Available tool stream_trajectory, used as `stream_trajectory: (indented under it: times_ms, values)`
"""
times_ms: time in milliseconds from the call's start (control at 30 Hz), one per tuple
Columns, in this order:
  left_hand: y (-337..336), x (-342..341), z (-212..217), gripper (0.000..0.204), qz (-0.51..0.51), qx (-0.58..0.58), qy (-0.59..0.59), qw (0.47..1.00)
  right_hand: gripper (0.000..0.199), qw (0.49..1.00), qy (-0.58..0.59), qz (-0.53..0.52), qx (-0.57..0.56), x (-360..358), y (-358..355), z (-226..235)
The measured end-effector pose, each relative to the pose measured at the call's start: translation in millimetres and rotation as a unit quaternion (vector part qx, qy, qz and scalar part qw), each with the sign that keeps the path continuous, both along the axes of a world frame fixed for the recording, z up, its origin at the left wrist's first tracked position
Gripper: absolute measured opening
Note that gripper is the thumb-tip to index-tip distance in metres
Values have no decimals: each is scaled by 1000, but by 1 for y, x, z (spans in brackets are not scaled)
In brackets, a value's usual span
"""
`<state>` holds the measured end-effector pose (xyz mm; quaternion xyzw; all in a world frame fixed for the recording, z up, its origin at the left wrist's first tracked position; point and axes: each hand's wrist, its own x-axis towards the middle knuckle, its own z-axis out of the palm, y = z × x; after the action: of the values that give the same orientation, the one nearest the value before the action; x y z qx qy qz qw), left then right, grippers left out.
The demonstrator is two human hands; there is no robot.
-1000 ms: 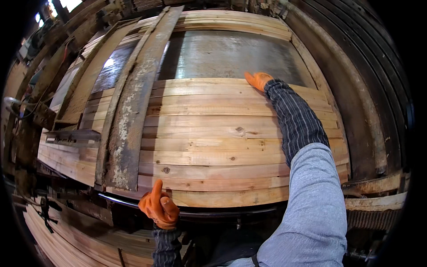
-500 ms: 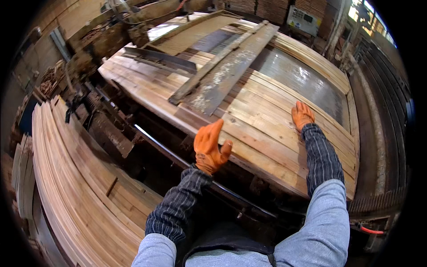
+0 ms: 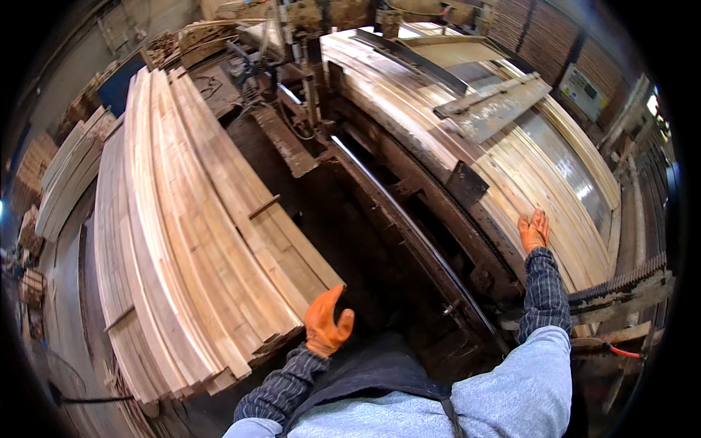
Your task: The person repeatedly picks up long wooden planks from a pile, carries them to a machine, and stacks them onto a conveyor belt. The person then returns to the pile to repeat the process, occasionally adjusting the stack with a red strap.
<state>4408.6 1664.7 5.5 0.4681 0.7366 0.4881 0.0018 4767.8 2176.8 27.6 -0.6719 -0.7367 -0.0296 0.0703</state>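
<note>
stack (image 3: pixel 193 241) lies left of both hands, long axis running away from me, nearer my wide, empty left hand (image 3: pixel 328 322); my straight-fingered right hand (image 3: pixel 534 231) meets boards (image 3: pixel 537 175).

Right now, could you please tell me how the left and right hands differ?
The left hand is beside the near end of the left board stack; the right hand is at the right-side boards. The left hand is closer in; the right hand reaches farther out. Both are gloved in orange.

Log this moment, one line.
left hand grip open, by board stack | right hand grip open, at laid boards, contact unclear | grey panel beyond
</note>
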Motion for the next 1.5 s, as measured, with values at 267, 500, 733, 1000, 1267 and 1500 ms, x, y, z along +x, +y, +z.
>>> stream_trajectory:
  times_ms: [267,500,733,1000,1267,1500]
  values:
    - [-196,36,-41,48,166,-90,-109,976,53,993,-18,20,117,37,43,-57]
    - [-367,189,-155,41,627,-165,-318,692,55,978,-37,-58,196,-28,-11,-51]
    - [-510,304,-252,36,702,87,-616,346,51,957,149,234,82,-216,-194,-77]
    - [-666,372,-263,42,683,211,-603,355,63,655,487,577,-22,-506,-632,103]
    - [-857,315,-262,57,777,130,-443,428,85,566,440,662,-219,-631,-905,84]
    - [-972,143,-203,54,689,309,-508,415,64,566,426,639,-299,-711,-1043,11]
